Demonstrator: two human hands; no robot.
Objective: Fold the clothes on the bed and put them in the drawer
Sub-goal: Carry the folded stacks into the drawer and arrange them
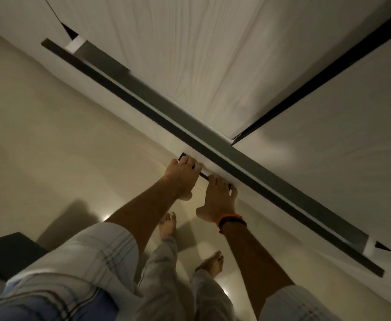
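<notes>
- The drawer (197, 158) is a low white front at the foot of a white wardrobe (190, 54), and it carries a short dark handle (203, 175) along its top edge.
- The left hand (182, 176) grips the left end of that handle: its fingers curl over the top of the bar, and the thumb hangs down below it.
- The right hand (217, 195) grips the right end of the same handle, fingers hooked over the bar and thumb spread out toward the floor; the two hands sit just beside each other on the handle.
- An orange and black wristband (230, 220) circles the right wrist, just below the hand on the handle.
- A long dark grey rail (166, 112) runs on a slant just above the handle, crossing the wardrobe from one side to the other.
- Above the rail a dark gap (317, 84) separates two white door panels.
- Below the handle lies a pale glossy floor (50, 147), where two bare feet (168, 224) stand close to the drawer front.
- Both arms wear short light checked sleeves (85, 251), and light trousers (162, 274) cover the legs.
- Far from the handle, at the lower left edge, a dark box-like shape (11, 251) shows beside blue fabric (92, 309); whether that fabric is one of the clothes I cannot tell.
</notes>
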